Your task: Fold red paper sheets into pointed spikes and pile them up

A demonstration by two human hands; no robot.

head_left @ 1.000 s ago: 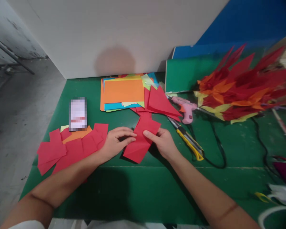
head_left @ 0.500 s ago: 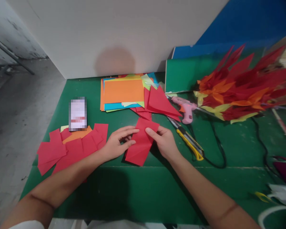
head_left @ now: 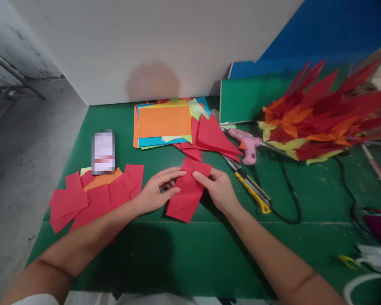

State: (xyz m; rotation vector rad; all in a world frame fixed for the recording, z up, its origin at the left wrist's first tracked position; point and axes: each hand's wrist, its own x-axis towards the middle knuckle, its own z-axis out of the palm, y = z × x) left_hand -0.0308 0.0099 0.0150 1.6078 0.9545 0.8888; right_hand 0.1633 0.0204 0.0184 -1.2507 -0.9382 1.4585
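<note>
A creased red sheet of paper [head_left: 190,190] is held slightly tilted over the green table. My right hand [head_left: 220,186] pinches its upper right edge, thumb on the face and fingers behind. At the paper's left edge is my left hand [head_left: 158,188], closed on it with thumb and fingertips a little apart along the edge. Several loose red paper pieces [head_left: 98,197] lie by my left forearm, with an orange one among them. Beyond my hands, cut red paper pieces [head_left: 212,137] overlap a stack of coloured paper [head_left: 165,120].
A phone [head_left: 103,151] with a blurred screen rests above the loose pieces. On the right lie a yellow utility knife [head_left: 252,190], a pink glue gun [head_left: 249,146] and its black cord [head_left: 294,199]. Red, orange and yellow paper flames [head_left: 320,114] stand at the far right. A white panel [head_left: 165,42] rises behind.
Almost nothing differs; both hands stay on the red paper, whose lower end has dipped very slightly.
</note>
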